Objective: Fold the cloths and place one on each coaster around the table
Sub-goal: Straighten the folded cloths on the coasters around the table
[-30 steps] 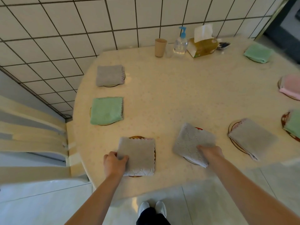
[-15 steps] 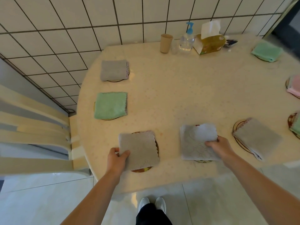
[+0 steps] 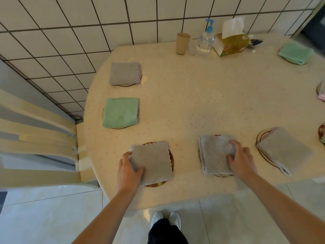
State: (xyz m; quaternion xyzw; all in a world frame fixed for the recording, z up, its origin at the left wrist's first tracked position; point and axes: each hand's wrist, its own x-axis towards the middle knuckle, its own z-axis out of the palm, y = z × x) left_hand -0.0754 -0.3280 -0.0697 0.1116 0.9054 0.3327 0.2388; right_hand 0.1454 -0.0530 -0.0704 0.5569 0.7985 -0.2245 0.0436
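Two folded grey cloths lie on coasters near the table's front edge. My left hand (image 3: 129, 170) grips the lower left corner of the left grey cloth (image 3: 153, 161), which covers a brown coaster (image 3: 171, 160). My right hand (image 3: 241, 160) rests flat with spread fingers on the right side of the middle grey cloth (image 3: 213, 154). Its coaster (image 3: 223, 175) peeks out below. Further folded cloths sit on coasters: a grey cloth (image 3: 283, 149) at the right, a green cloth (image 3: 120, 112) and a grey cloth (image 3: 124, 73) at the left, a green cloth (image 3: 295, 52) far right.
A tan cup (image 3: 182, 43), a pump bottle (image 3: 206, 40) and a tissue box (image 3: 232, 42) stand at the back by the tiled wall. A pale chair (image 3: 35, 138) stands left of the table (image 3: 202, 95). More cloths on coasters show at the right edge.
My right hand has turned the middle grey cloth from a tilt to square on its coaster. My left hand has straightened the left cloth slightly and kept its grip on the corner.
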